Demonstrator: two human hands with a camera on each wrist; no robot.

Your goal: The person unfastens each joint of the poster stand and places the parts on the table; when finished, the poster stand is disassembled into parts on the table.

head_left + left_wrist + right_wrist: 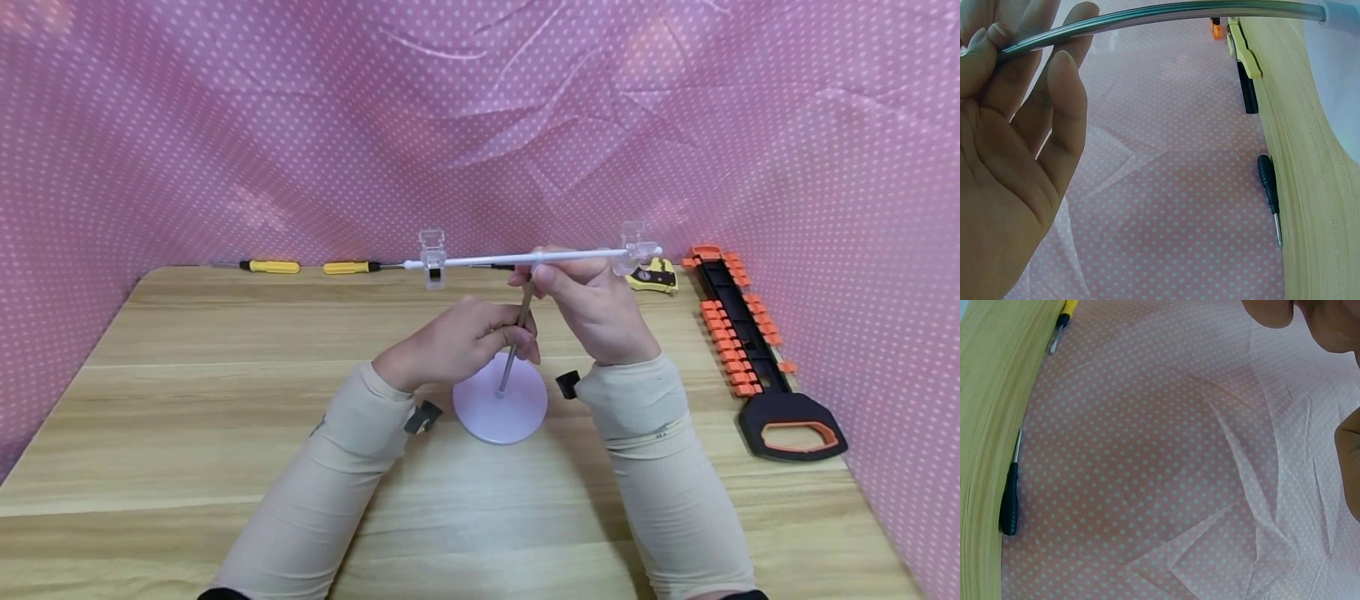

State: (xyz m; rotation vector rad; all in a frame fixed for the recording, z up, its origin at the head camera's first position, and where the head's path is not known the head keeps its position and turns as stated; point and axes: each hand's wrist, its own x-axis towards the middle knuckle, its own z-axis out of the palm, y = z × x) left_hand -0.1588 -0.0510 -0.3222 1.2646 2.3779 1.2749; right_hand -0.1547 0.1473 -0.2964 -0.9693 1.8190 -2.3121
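Sleeves (315, 508): beige, nearest the camera, running from the lower edge up to both wrists; small black piece at each cuff.
Yellow screwdrivers (273, 267): two, along the far edge of the wood-grain counter (202, 450), before pink dotted cloth (300, 125).
Left hand (476, 337): clamped on the metal rod (508, 371), pinching between thumb and fingers, above the base.
White crossbar (491, 259): nearly level, held up at the top of the rod; clear clip (432, 257) near the left end, another near the right.
Round base (487, 421): pale, flat on the counter between the wrists; rod rising from the centre, tilted right.
Right hand (600, 308): clamped on the crossbar at mid-length, thumb and fingers pinching.
Black screwdriver (1265, 178): at the counter's far edge.
Yellow-and-black tool (656, 277): on the counter, beyond the right hand.
Black rack (742, 312): far right, slanting, orange clips along both sides, looped handle nearest.
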